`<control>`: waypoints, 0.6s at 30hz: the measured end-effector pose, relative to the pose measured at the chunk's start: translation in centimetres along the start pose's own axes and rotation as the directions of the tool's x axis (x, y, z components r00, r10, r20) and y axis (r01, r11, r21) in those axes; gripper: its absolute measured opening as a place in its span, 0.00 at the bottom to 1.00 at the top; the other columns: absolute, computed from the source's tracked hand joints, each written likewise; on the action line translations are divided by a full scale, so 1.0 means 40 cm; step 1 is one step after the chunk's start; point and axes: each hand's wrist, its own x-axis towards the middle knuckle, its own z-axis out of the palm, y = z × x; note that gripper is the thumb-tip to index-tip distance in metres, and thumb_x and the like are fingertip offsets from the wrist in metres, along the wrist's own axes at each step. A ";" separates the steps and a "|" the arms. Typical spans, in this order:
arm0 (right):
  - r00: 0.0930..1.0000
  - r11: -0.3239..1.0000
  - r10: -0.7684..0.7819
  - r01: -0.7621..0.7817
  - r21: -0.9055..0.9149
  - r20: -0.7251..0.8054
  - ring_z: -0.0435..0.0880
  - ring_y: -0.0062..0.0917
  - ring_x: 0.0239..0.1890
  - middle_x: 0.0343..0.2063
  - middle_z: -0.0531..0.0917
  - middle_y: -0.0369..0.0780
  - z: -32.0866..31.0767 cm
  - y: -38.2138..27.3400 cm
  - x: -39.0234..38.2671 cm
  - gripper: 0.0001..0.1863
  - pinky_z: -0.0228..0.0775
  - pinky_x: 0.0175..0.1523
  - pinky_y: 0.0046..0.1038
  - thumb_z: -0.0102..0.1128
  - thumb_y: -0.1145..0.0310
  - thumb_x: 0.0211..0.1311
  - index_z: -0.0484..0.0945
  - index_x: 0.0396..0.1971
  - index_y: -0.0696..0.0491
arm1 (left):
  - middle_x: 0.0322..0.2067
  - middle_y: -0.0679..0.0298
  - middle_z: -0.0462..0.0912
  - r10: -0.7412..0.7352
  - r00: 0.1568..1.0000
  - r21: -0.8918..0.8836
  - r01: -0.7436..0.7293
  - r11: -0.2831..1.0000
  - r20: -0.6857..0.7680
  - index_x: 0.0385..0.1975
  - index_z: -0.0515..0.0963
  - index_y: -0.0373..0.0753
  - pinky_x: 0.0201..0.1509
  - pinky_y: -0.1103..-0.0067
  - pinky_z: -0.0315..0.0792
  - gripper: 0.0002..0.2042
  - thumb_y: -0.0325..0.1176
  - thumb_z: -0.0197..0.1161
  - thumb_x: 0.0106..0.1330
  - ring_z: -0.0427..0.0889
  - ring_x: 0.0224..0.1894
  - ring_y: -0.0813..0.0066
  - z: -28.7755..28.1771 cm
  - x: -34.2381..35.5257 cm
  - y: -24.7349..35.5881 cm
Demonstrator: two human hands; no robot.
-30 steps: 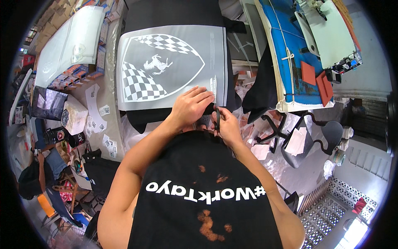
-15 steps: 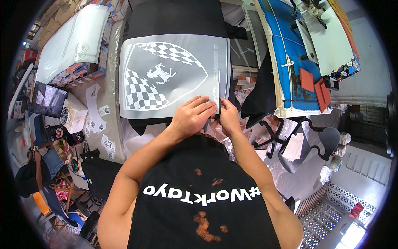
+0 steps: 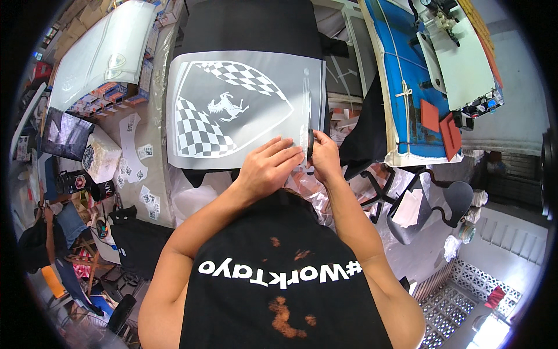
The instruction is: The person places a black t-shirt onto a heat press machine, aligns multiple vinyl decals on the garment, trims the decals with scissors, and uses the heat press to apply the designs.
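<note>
A translucent grey film sheet (image 3: pixel 256 139) with a white shield print, checkered corners and a rearing horse lies flat over black fabric (image 3: pixel 244 26). My left hand (image 3: pixel 269 167) presses on its near right corner, fingers stretched out and side by side. My right hand (image 3: pixel 325 157) grips a dark, thin thing with a rounded edge (image 3: pixel 310 143) at the sheet's right edge. That thing may be a roll of tape, but its kind is not clear. A glossy narrow strip runs along the right edge beside it.
On the left, a table (image 3: pixel 160 139) carries cut paper pieces and boxes topped with clear sheets (image 3: pixel 104 52). At the right stands a blue-topped table (image 3: pixel 386 35) with a machine. A dark chair (image 3: pixel 410 218) stands below it; plastic-wrapped bundles lie near my right arm.
My right hand has shifted slightly right, and more of the dark rounded thing shows in it. My left hand stays pressed on the corner, its fingers a little lower.
</note>
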 end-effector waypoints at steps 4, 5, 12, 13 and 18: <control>1.000 0.999 -0.026 0.026 0.042 0.008 0.73 0.17 0.15 0.20 0.79 0.37 0.011 -0.017 0.033 0.15 0.60 0.16 0.21 0.51 0.72 0.65 0.78 0.48 0.62 | 0.43 0.63 0.85 -0.031 1.000 -0.002 0.031 1.000 0.004 0.38 0.82 0.38 0.57 0.65 0.78 0.14 0.24 0.66 0.48 0.83 0.50 0.62 -0.009 -0.016 0.011; 1.000 1.000 -0.021 0.021 0.013 0.006 0.72 0.17 0.15 0.20 0.79 0.36 0.013 -0.016 0.034 0.15 0.60 0.16 0.21 0.51 0.72 0.65 0.78 0.48 0.62 | 0.43 0.63 0.85 -0.031 1.000 -0.007 0.031 1.000 -0.007 0.38 0.82 0.38 0.57 0.65 0.77 0.14 0.24 0.65 0.48 0.83 0.50 0.62 -0.012 -0.026 0.020; 0.997 0.997 -0.068 0.067 -0.024 -0.037 0.75 0.18 0.18 0.20 0.79 0.36 0.032 -0.047 0.078 0.13 0.61 0.15 0.22 0.51 0.72 0.63 0.80 0.44 0.60 | 0.43 0.64 0.85 -0.072 0.995 -0.035 0.075 0.997 0.065 0.39 0.82 0.39 0.59 0.65 0.76 0.15 0.26 0.66 0.47 0.83 0.49 0.62 -0.043 -0.053 0.040; 0.998 0.996 -0.058 0.057 -0.069 -0.008 0.75 0.18 0.18 0.21 0.79 0.36 0.035 -0.052 0.102 0.13 0.61 0.16 0.23 0.52 0.72 0.64 0.81 0.44 0.59 | 0.45 0.63 0.84 -0.059 0.996 -0.063 0.063 0.996 0.063 0.42 0.82 0.39 0.61 0.62 0.73 0.17 0.28 0.67 0.49 0.81 0.52 0.61 -0.036 -0.052 0.045; 0.999 0.989 -0.049 0.047 -0.142 -0.009 0.76 0.19 0.20 0.24 0.79 0.36 0.032 -0.052 0.159 0.15 0.62 0.17 0.22 0.60 0.62 0.66 0.79 0.46 0.58 | 0.61 0.56 0.72 -0.227 0.922 -0.051 0.255 0.966 0.313 0.59 0.72 0.39 0.70 0.45 0.53 0.30 0.42 0.70 0.57 0.66 0.67 0.53 -0.064 -0.106 0.044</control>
